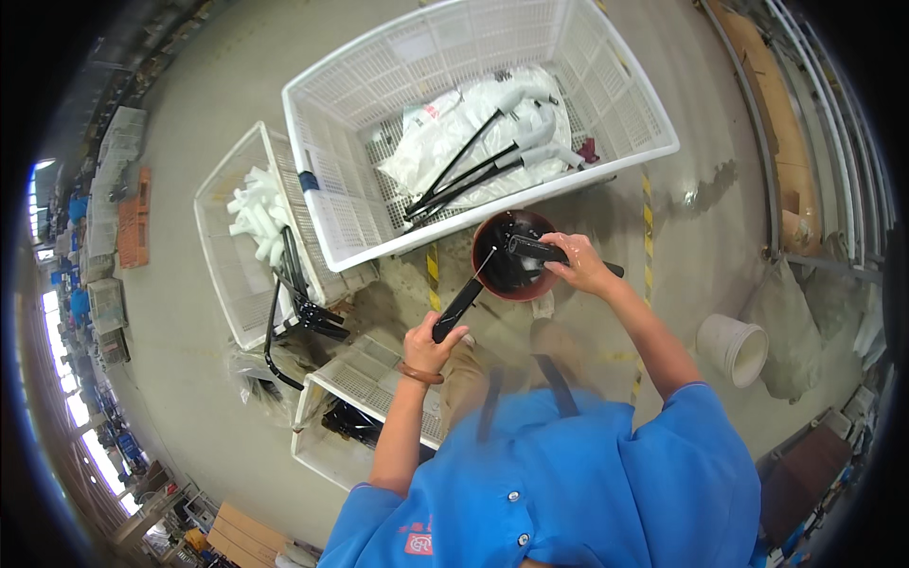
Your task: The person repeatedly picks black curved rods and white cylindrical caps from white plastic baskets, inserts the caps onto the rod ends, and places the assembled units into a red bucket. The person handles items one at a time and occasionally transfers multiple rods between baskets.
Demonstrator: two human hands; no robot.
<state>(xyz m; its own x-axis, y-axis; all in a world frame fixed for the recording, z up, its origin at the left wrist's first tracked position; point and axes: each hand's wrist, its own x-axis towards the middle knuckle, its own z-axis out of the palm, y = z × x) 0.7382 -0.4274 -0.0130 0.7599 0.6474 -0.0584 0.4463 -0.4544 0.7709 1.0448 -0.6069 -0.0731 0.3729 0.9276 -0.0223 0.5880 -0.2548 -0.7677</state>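
My left hand (428, 348) is closed around a black handle (458, 309) with a thin metal rod at its far end. The rod's tip hangs over a reddish-brown bucket (519, 297). My right hand (581, 265) grips a black tube (536, 248) with its hollow end over the bucket, pointing toward the rod; the tube's other end sticks out past my hand. Inside the bucket lie dark, wet-looking pieces (511, 275) that I cannot make out fully.
Beyond the bucket stands a large white crate (492, 216) with plastic wrap and black rods with pale sleeves. A smaller crate (224, 276) at left has white tubes, with black bent bars (312, 312) beside it. Another crate (317, 402) is near my left leg; a white bucket (731, 348) lies right.
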